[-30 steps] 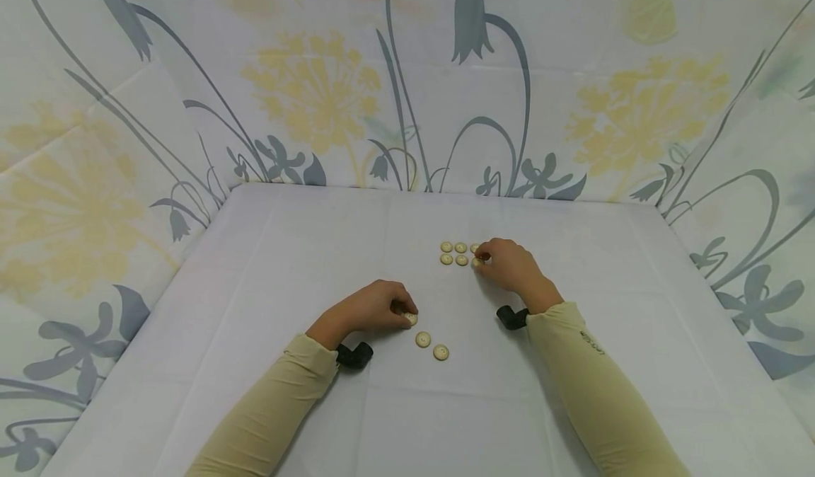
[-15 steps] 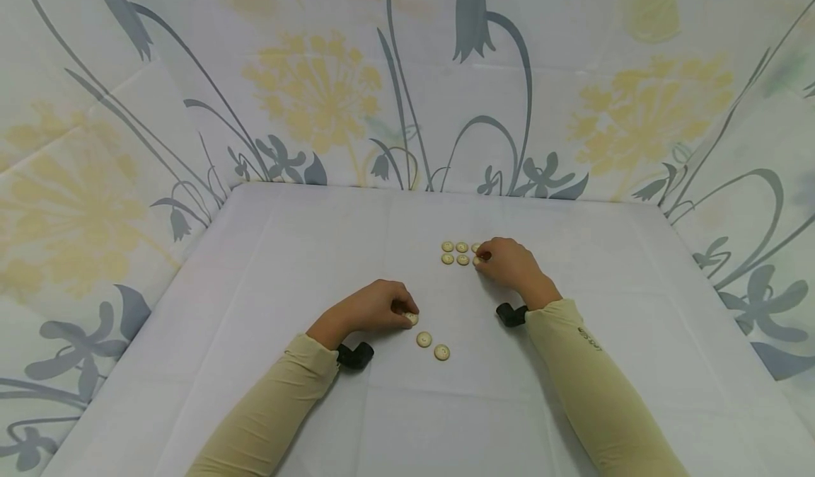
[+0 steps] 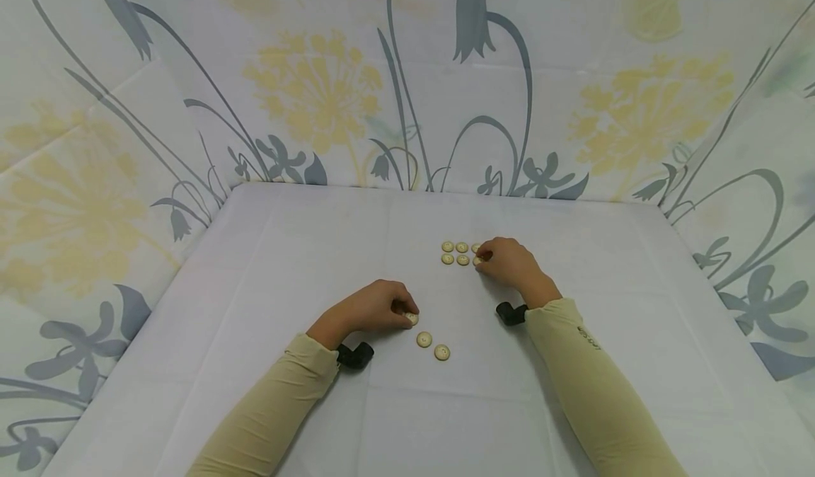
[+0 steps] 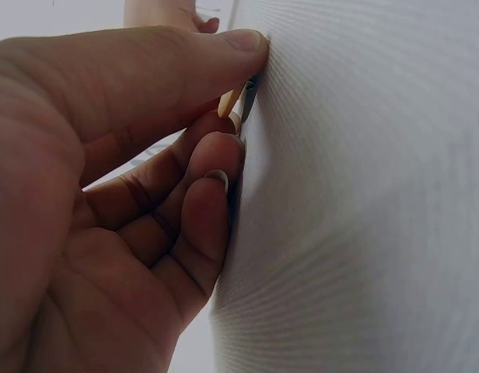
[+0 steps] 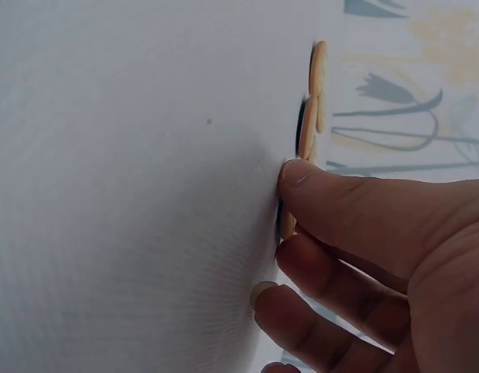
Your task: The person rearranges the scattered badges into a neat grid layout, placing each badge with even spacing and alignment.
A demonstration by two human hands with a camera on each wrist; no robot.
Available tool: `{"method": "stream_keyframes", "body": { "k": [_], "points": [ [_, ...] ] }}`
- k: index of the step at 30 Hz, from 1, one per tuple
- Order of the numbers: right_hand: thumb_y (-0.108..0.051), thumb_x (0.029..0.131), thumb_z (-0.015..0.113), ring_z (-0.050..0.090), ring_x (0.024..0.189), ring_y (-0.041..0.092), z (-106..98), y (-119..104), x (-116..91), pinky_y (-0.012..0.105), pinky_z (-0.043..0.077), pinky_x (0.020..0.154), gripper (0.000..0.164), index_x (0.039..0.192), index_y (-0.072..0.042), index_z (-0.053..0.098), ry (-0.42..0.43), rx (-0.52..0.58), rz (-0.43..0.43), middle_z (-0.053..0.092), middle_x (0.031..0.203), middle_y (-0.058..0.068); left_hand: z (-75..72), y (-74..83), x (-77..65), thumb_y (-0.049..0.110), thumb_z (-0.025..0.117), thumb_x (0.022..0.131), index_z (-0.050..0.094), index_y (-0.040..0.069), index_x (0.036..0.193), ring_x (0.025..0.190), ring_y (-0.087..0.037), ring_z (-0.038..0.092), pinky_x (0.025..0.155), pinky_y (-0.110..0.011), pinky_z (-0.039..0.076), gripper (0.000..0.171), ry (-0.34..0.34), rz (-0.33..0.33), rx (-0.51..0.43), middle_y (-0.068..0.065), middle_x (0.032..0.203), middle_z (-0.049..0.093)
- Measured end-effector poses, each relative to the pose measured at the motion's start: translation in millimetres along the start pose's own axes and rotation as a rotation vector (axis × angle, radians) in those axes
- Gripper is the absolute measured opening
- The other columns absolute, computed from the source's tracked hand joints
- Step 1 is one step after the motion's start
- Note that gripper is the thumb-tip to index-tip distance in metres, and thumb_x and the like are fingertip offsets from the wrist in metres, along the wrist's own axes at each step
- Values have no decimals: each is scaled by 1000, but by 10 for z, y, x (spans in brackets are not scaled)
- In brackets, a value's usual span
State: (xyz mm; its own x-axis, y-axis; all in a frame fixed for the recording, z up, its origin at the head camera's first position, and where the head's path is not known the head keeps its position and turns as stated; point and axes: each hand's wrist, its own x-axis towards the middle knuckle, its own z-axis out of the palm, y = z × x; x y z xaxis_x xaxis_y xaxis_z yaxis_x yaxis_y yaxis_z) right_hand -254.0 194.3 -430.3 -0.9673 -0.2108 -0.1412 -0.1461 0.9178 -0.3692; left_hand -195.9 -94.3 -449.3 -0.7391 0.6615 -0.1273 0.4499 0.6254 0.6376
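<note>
My left hand [image 3: 376, 306] pinches a round cream button [image 3: 412, 318] close over the white tabletop. In the left wrist view that button [image 4: 229, 102] shows its edge, tilted slightly off the cloth between thumb and fingertips. Farther away, my right hand [image 3: 511, 265] holds another button [image 3: 477, 260] at the front right corner of a small grid of buttons. The right wrist view shows this button [image 5: 287, 223] edge-on between thumb and forefinger, partly covered by the thumb. Behind it sits a back-row button [image 3: 475, 248], half hidden by the right fingers.
Two loose buttons lie nearer the body, one [image 3: 424, 339] just past the left fingertips and one [image 3: 442, 352] to its right. Left of the right hand, several buttons [image 3: 462, 260] form two close rows. Flower-printed cloth [image 3: 433, 109] walls the table's back and sides.
</note>
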Motion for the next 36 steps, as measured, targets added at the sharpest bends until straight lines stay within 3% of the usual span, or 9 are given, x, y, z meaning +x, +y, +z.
{"method": "stream_keyframes", "body": {
  "k": [10, 18, 36],
  "points": [
    [-24, 89, 67, 59, 99, 26, 25, 15, -3, 45, 48, 85, 32, 116, -8, 68, 10, 1, 16, 67, 110, 10, 2, 12, -1, 21, 73, 86, 75, 18, 101, 83, -5, 56, 76, -24, 48, 16, 0, -5, 0, 9, 95, 63],
    [-24, 88, 68, 60, 102, 28, 33, 0, -33, 47, 48, 87, 34, 118, -7, 67, 32, -31, -24, 66, 111, 11, -6, 18, -3, 21, 73, 86, 75, 19, 102, 84, -5, 56, 76, -24, 48, 17, 1, 4, 1, 9, 96, 64],
    [-25, 89, 70, 63, 106, 29, 19, -108, -246, 47, 50, 87, 32, 117, -10, 69, 52, -54, -76, 68, 112, 7, -14, 41, -21, 20, 73, 86, 75, 18, 101, 84, -6, 56, 77, -26, 48, 15, 1, 0, -3, 8, 96, 64]
  ]
}}
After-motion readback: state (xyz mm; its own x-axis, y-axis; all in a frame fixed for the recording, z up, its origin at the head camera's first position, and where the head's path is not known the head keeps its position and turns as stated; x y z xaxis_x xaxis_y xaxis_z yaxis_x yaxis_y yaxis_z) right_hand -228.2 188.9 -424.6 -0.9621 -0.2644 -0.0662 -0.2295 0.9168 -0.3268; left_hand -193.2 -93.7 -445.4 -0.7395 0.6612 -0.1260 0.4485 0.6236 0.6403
